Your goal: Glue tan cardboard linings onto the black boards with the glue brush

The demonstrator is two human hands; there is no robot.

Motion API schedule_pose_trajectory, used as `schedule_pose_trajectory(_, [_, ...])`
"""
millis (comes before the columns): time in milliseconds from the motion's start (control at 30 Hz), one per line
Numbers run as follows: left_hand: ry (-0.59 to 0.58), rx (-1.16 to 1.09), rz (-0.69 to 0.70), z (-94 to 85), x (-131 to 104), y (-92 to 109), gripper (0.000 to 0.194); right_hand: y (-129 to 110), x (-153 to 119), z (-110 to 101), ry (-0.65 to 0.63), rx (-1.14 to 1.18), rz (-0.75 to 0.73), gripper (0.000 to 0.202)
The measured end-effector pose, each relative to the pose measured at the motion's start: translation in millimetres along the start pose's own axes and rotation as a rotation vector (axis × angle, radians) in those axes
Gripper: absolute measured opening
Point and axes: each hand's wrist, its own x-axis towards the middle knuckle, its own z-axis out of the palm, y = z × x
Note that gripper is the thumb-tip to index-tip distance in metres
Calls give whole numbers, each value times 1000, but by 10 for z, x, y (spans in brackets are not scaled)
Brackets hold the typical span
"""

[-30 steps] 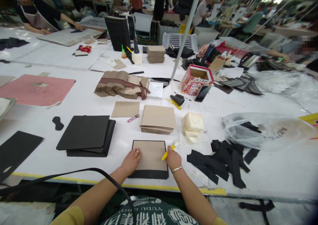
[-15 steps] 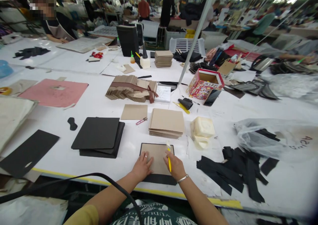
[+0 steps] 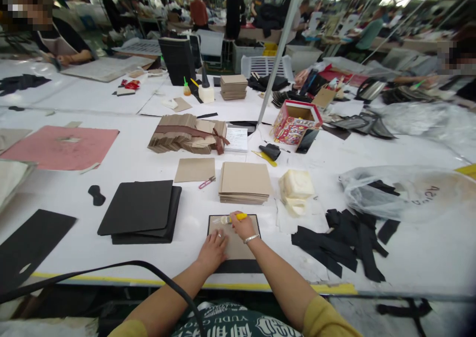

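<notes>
A tan board lies on a black sheet at the table's near edge, with black showing around it. My left hand rests on the board's left side, fingers spread, a ring on one finger. Closed around a yellow-handled brush, my right hand is over the board's upper part. The brush points left, its pale bristles near the upper left corner. Just beyond sits a stack of tan boards. To the left is a pile of black panels.
A cream container stands right of the board stack. Black strips and a clear plastic bag lie on the right. Farther back are tied tan pieces and a red patterned box. A person works at far left.
My right hand has moved up and left across the board, and the brush has turned from upright to pointing left. My left hand stays on the board. The camera view has shifted to the right.
</notes>
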Motion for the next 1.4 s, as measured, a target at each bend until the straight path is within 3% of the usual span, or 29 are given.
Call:
schedule_pose_trajectory(133, [15,-2,-16,8,-18,1,62,343,-65,-583,92,-30,71,33])
schedule_pose_trajectory(233, [27,12,-12,11,-15,5,60,459,-144,-879,132,-46,95,32])
schedule_pose_trajectory(333, [11,34,7,-18,-27,30,60,445,-318,-968,141,-24,25,32])
schedule_pose_trajectory(500, [0,78,16,-96,-33,92,53,533,-807,-1019,1,-138,-222,32])
schedule_pose_trajectory(567, [-17,72,24,-116,-8,114,50,715,-996,-1127,25,-314,-195,31])
schedule_pose_trajectory(667, [-68,51,24,-136,35,147,49,1109,-1202,-1398,161,-631,-76,28])
schedule_pose_trajectory(833, [-121,31,13,-139,73,171,51,1742,-1266,-1764,328,-1012,-72,27])
schedule_pose_trajectory(1033, [-150,-7,-12,-156,87,198,55,2037,-1218,-1779,326,-1073,-172,25])
schedule_pose_trajectory(1167, [-162,-10,-25,-169,83,206,55,2056,-1237,-1743,342,-1017,-206,28])
schedule_pose_trajectory(1400, [-120,1,-24,-185,49,218,53,1967,-1240,-1665,211,-1015,-190,28])
